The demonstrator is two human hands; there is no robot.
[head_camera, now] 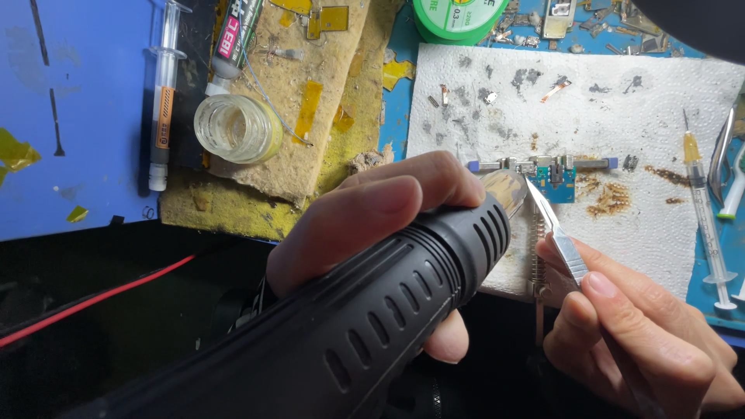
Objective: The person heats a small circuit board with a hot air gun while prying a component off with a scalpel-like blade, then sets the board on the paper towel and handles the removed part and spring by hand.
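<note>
My left hand (372,213) grips a big black hot-air gun (365,310) with vent slots, its metal nozzle (508,190) aimed at a small blue-green circuit board (555,180). The board is clamped in a thin metal holder with blue ends (543,164) on a stained white paper towel (582,109). My right hand (628,326) pinches steel tweezers (559,233), whose tips touch the board's left edge next to the nozzle.
A small glass jar (237,128) stands on a yellowed sponge pad (310,85). Syringes lie at the far left (163,101) and at the right (702,206). A green solder spool (458,19) is at the top, more tweezers (725,155) at the right edge, a red wire (93,299) lower left.
</note>
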